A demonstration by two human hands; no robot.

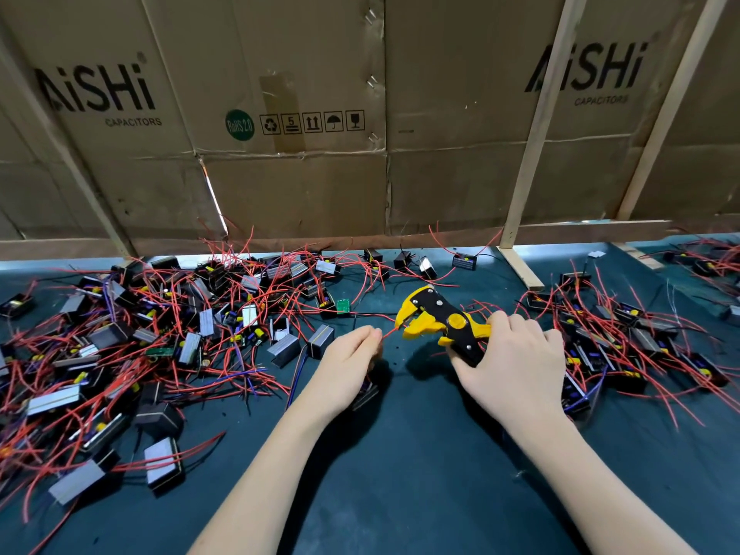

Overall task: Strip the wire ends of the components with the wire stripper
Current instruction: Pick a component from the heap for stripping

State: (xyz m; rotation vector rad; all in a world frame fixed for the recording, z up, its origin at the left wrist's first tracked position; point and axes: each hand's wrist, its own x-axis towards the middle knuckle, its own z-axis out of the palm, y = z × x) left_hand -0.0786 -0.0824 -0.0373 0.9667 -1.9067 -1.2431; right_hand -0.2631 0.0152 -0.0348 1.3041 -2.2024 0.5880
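Observation:
My right hand [516,362] grips the handles of a yellow and black wire stripper [436,318], whose jaws point left. A red wire [387,334] runs from the jaws to my left hand [347,364], which pinches it between thumb and fingers. Under that hand hangs a small black component [366,394], mostly hidden by the palm. Both hands hover just above the dark green mat [400,474] near its middle.
A big heap of black components with red wires [132,346] covers the mat's left side. A smaller heap [624,338] lies to the right. A cardboard wall [320,134] with wooden struts [532,154] closes the back.

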